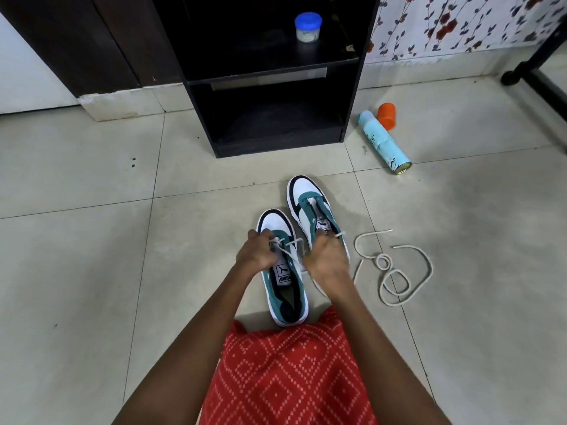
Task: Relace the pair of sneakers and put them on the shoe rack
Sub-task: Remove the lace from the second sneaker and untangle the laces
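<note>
Sneakers sit side by side, toes toward the rack at twelve o'clock. The left hand and right hand each pinch lace over the near sneaker, likely threading eyelets. The far sneaker waits; a spare lace coils at three o'clock on tiled floor.

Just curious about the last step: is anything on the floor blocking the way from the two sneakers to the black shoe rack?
Nothing visible: bare tile lies between the teal-and-white sneakers and the black wooden rack. Its bottom shelf looks empty.
</note>
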